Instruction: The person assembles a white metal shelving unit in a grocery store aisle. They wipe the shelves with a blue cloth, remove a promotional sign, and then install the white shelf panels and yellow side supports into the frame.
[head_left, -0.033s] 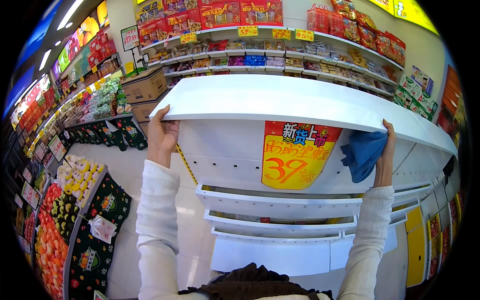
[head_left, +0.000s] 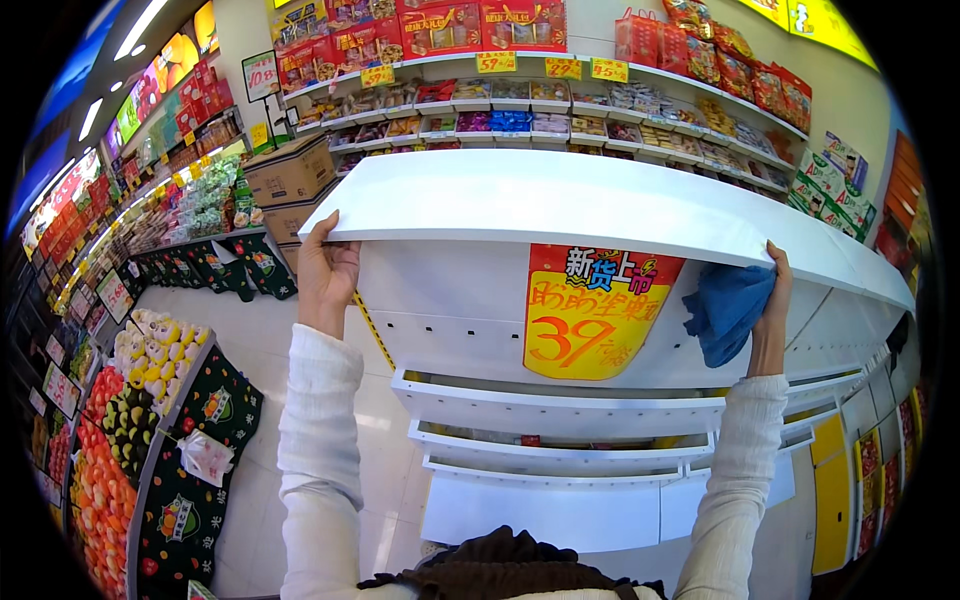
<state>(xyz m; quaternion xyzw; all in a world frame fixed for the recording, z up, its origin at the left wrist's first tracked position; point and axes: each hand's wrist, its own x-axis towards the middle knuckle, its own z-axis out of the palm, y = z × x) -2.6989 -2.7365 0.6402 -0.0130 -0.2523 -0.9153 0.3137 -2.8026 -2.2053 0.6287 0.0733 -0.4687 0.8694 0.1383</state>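
Note:
A long white shelf top point(head_left: 540, 195) spans the view in front of me. Curled round its front left corner is my left hand point(head_left: 328, 275), thumb on the upper side and fingers underneath. Farther right, my right hand point(head_left: 776, 300) grips the front edge of the same top. A crumpled blue cloth point(head_left: 728, 312) hangs from that hand, below the edge. Between my hands, a red and yellow price sign point(head_left: 585, 320) is fixed to the white back panel point(head_left: 440, 290) under the top.
Lower white shelves point(head_left: 560, 410) with raised front lips hold a few small items. Fruit stand point(head_left: 125, 400) at left, cardboard boxes point(head_left: 288, 172) at the far left. Behind the top, wall shelves point(head_left: 500, 95) carry packaged snacks and red gift boxes. A yellow panel point(head_left: 830, 490) stands at lower right.

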